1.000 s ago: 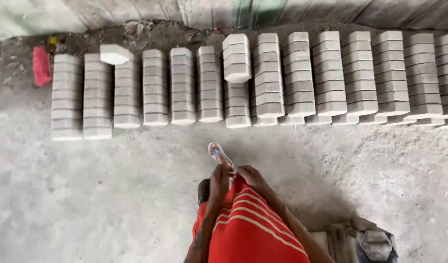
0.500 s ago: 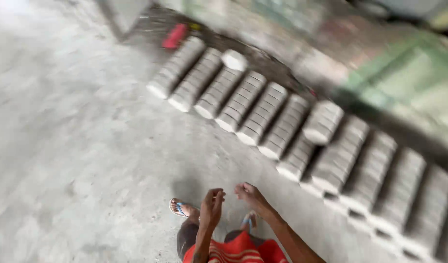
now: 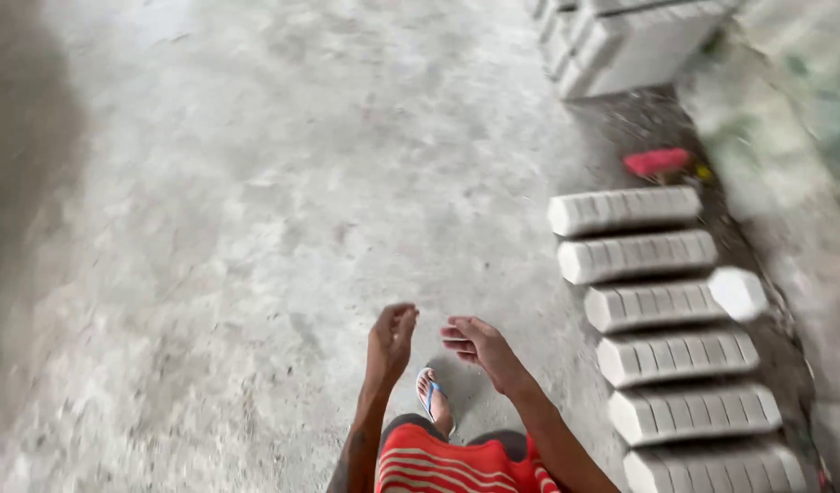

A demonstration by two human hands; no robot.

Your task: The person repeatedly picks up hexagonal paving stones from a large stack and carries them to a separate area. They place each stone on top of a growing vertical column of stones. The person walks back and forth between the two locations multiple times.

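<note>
Down low at 6 o'clock, the left hand & right hand hang half open w/ nothing in them, over a foot in a blue flip-flop. Grey block rows lie well apart at 3 o'clock, w/ a red thing by the top row. Best to step slow near the row ends; the bare concrete floor from 9 to 12 o'clock gives lots of room.

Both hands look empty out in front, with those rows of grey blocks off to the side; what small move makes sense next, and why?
Probably a step onward across the concrete floor: the left hand and right hand hold nothing, open, and the rows of grey blocks lie apart to the right, out of touch.
</note>
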